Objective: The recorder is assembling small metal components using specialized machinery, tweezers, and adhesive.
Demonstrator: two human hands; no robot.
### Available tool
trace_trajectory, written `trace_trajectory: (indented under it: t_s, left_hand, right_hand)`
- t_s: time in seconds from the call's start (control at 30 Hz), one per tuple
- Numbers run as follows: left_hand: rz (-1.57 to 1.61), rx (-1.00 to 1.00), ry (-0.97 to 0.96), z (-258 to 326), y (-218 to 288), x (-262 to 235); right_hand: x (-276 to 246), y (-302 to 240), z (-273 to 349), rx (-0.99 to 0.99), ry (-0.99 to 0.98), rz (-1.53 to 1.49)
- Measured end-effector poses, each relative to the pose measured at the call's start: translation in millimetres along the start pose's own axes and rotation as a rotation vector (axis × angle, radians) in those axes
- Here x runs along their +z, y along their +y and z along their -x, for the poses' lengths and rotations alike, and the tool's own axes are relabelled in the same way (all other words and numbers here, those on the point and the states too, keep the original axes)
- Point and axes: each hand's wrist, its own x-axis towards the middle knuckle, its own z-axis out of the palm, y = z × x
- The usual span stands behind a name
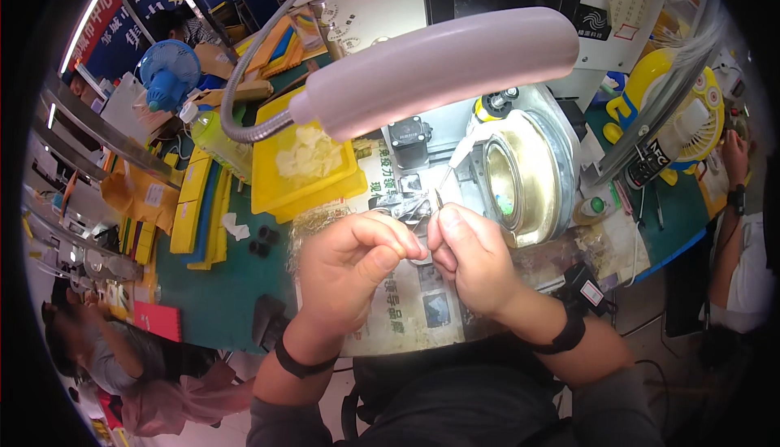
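Note:
Both hands are close together above the printed mat, in front of the machine. My left hand (345, 264) is closed in a pinch, thumb and forefinger together; whatever is between them is too small to make out. My right hand (479, 264) is closed beside it, thumb pressed on the forefinger. A thin dark tip shows at its fingertips, just below a slim white pointed piece (460, 154) that slants down from the machine. I cannot tell whether the two join. Right behind my right hand stands a round metal wheel (524, 175) with a pale rim.
A pink lamp (443, 65) on a bendy neck arches over the work area. On the left are a yellow tray (272, 175) with pale scraps, a green bottle (213, 134) and yellow boards (193, 203). A yellow fan (691, 106) stands right; other people sit on both sides.

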Motion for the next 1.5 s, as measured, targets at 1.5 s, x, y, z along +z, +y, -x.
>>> trace_trajectory:
  t_s: [1.5]
  left_hand:
    - [-1.309,0.163,-0.214,-8.1,-32.3,-43.1]
  right_hand:
    - [14.5,13.0,-14.8,-0.171,0.279,-0.043]
